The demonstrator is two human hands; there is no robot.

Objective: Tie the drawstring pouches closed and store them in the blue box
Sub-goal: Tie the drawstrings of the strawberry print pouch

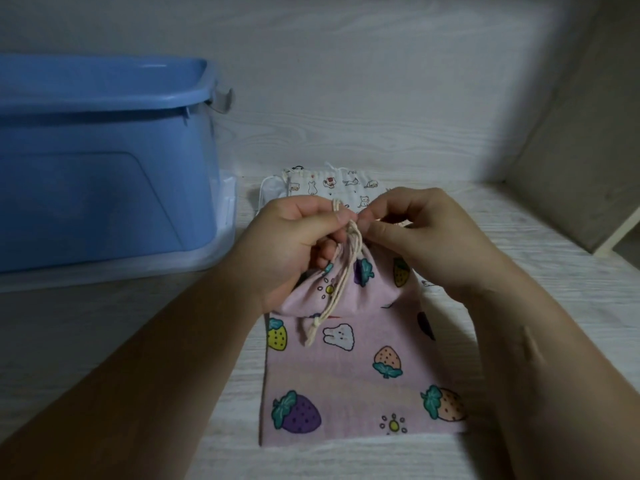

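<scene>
Head view: left hand's (291, 233) fingers (332, 221) pinch the drawstring (348, 268) above the pink pouch's (346, 375) gathered mouth; right hand's (415, 230) fingers seem to pinch it too, though they are partly hidden. Blue box (104, 188) stands left of the fingers, a strip of worktop (540, 258) between them, and a white pouch (332, 185) lies just beyond.

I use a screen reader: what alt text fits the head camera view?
The left hand and right hand pinch the cream cord of a gathered pink strawberry pouch on a table. A white pouch with cats lies behind it; a blue box stands at left.
</scene>
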